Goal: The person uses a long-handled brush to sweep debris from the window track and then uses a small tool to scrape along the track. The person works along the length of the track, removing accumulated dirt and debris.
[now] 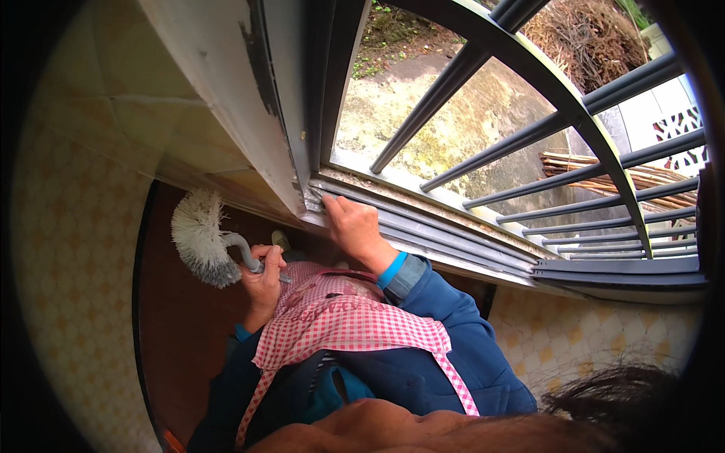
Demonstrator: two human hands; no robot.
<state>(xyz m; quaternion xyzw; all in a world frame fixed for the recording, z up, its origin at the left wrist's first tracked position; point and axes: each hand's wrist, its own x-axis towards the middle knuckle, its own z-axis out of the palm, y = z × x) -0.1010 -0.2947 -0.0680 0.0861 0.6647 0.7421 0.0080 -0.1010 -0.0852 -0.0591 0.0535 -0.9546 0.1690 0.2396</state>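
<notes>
My left hand (261, 289) grips the grey bent handle (247, 252) of a round brush with white bristles (198, 235). The lower bristles look dark grey, and the brush head stands out to the left of my hand. My right hand (355, 225) is at the left corner of the metal sliding-window track (430, 225), its fingers curled and their tips down against the track's end. Whether something thin is pinched between those fingertips cannot be made out. Grey dirt or wear shows around that corner.
Grey security bars (430, 107) with a curved crosspiece stand beyond the track. A white window jamb (226, 96) with dark worn patches rises at the left. Patterned tiled wall (79, 272) and a brown surface (170, 340) lie lower left. Outside are bundled sticks (623, 175) and dry brush (589, 45).
</notes>
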